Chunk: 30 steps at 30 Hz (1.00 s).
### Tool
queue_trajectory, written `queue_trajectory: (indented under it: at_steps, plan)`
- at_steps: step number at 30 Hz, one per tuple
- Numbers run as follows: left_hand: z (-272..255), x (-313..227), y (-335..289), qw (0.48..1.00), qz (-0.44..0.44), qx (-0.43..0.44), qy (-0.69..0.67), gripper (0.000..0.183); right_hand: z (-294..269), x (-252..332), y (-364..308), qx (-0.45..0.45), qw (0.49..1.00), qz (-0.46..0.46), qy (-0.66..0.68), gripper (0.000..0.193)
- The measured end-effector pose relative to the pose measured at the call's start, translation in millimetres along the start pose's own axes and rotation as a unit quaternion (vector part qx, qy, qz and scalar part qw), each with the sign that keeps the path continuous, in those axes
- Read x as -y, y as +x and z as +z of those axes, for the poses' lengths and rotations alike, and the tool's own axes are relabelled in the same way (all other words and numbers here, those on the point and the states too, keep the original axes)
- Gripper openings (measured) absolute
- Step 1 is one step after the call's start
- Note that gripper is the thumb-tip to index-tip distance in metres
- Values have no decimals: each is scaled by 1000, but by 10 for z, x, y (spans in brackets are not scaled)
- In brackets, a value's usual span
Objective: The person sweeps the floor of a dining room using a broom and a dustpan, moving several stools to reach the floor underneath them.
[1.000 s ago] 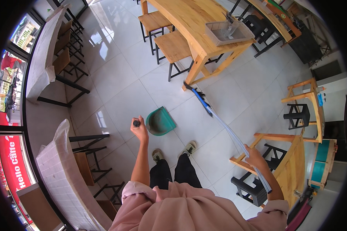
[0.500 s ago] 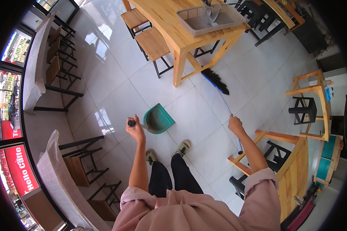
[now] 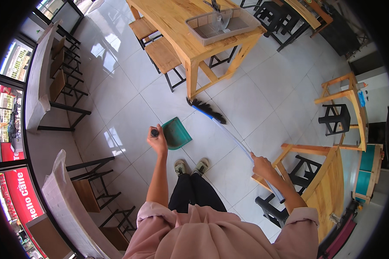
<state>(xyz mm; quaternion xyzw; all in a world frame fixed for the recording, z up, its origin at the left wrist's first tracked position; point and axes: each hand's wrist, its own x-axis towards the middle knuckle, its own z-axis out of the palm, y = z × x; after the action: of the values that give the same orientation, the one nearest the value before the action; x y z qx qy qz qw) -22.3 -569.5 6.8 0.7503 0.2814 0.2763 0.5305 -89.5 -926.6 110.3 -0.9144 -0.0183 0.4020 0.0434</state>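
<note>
My left hand (image 3: 157,139) is closed round the upright handle of a green dustpan (image 3: 177,134), whose dark grip end pokes out above my fist. The pan lies at the tiled floor ahead of my feet, with some dusty dirt showing inside. In my right hand (image 3: 263,167) is the pale blue stick of a broom (image 3: 235,140), slanting away to the far left. Its black bristles touch or nearly touch the floor beside the near leg of the big wooden table, beyond the pan.
A wooden table (image 3: 168,26) with a cutlery basket (image 3: 203,38) stands ahead, wooden stools (image 3: 163,54) along its left. Counters with stools line the left windows. At right are a wooden table (image 3: 328,190), black plastic stools (image 3: 335,119) and a wooden frame (image 3: 361,116).
The broom head has swung left and nearer, from the table's far leg to its near leg. My feet have come together, and the dustpan has shifted slightly relative to the table.
</note>
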Motion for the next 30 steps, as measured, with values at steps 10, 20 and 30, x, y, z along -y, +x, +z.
queue_trajectory:
  at_steps: [10, 20, 30]
  plan:
    - [107, 60, 35, 999, -30, -30, 12, 32, 33, -75, 1067, -61, 991, 115, 24, 37]
    - [-12, 187, 231, 999, -19, -39, 2, 34, 988, 676, 126, 27, 996, -33, -76, 67]
    - [-108, 237, 198, 999, 9, -30, -12, 33, 335, 818, -867, 96, 991, -65, -72, 69]
